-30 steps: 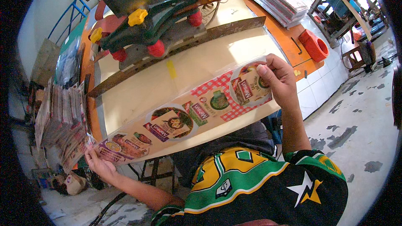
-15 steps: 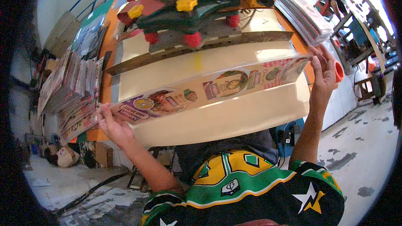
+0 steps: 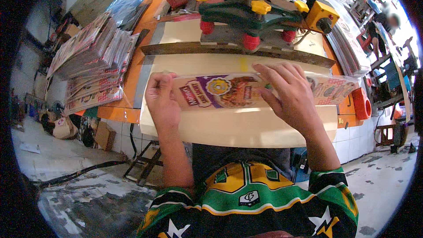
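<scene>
A long printed plastic strip [image 3: 238,91], glossy with food pictures, lies slanted over the pale work surface [image 3: 211,125]. My left hand [image 3: 162,99] is closed on its left end, thumb and fingers pinching near the upper corner. Across the strip's middle reaches my right hand [image 3: 288,94], with fingers stretched toward the upper edge and the thumb apart on the printed face. Part of the print is hidden beneath this hand. The strip's right end stands free beyond it.
Behind the strip runs a brown metal bar [image 3: 185,48], below a dark green press head [image 3: 251,15] with yellow knobs. Printed stacks stand at left [image 3: 94,61] and right [image 3: 348,35]. A red-orange tape roll [image 3: 362,104] sits at the table's right edge. A person [image 3: 379,31] is farther back.
My right hand has left the strip's right end and come in to its middle. My left hand still holds the left end. The whole view has shifted, moving the table rightward in it.
</scene>
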`<state>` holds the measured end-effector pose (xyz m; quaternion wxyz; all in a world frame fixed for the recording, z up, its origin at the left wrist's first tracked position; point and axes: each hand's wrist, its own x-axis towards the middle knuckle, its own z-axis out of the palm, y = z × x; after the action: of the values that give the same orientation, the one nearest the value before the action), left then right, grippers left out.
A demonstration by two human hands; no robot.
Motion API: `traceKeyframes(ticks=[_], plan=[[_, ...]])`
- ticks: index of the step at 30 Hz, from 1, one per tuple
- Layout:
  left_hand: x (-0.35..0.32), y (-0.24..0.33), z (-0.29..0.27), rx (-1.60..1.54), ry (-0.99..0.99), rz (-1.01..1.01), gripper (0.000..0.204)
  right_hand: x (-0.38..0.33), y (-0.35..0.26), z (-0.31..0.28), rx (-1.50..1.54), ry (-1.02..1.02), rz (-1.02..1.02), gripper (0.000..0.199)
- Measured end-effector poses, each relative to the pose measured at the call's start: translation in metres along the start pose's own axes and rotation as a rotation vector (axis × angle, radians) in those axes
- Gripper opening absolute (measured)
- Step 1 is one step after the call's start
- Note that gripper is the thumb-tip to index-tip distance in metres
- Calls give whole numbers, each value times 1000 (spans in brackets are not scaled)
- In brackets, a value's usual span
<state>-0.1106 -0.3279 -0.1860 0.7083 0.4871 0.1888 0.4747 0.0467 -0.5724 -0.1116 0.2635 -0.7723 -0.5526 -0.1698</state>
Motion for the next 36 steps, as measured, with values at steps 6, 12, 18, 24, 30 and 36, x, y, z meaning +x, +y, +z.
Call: traceKeyframes(ticks=[6, 12, 18, 24, 30, 36], plan=[[-9, 10, 3, -42, -161, -54, 21, 34, 4, 3, 166, -216, 57, 18], [-18, 15, 2, 227, -165, -57, 27, 50, 9, -10, 350, -329, 201, 17], [-29, 39, 22, 244, -190, -113, 29, 73, -9, -3, 281, -269, -110, 19], [-34, 45, 28, 198, -270, 11, 31, 96, -40, 7, 249, -106, -353, 20], [-38, 47, 31, 273, -246, 46, 30, 111, -56, 10, 63, -28, -535, 16], [-40, 50, 37, 241, -258, 86, 25, 116, -67, 7, -19, -19, -569, 11]])
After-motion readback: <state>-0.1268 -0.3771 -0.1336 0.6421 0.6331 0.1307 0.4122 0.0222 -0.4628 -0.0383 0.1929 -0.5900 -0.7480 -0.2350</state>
